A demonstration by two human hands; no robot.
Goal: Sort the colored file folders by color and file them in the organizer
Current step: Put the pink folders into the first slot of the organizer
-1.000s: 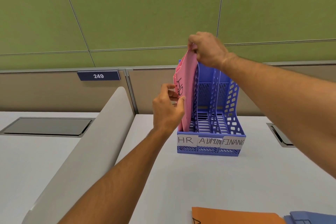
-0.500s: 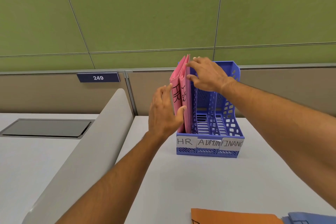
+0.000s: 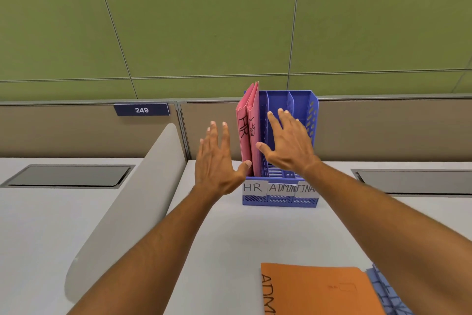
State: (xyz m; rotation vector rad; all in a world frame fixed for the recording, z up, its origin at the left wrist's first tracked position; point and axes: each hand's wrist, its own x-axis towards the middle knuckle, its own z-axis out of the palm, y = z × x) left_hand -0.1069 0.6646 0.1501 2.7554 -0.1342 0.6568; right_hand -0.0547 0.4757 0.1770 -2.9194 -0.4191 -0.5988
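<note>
White worktop (image 3: 255, 238): both hands, left (image 3: 217, 161) and right (image 3: 288, 146), have released with spread grip; two pink folders (image 3: 249, 130) stand in the organizer (image 3: 304, 115).

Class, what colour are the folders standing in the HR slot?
Pink folders, clearest in the head view.

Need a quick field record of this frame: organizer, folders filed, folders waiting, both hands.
organizer: blue organizer, three slots labelled HR, ADMIN, FINAN (cut off)
filed: two pink folders upright in HR slot
other slots: no folders visible
waiting: orange folder and blue folder flat on desk
left hand: open, beside pink folders
right hand: open, fingers spread before organizer
</note>
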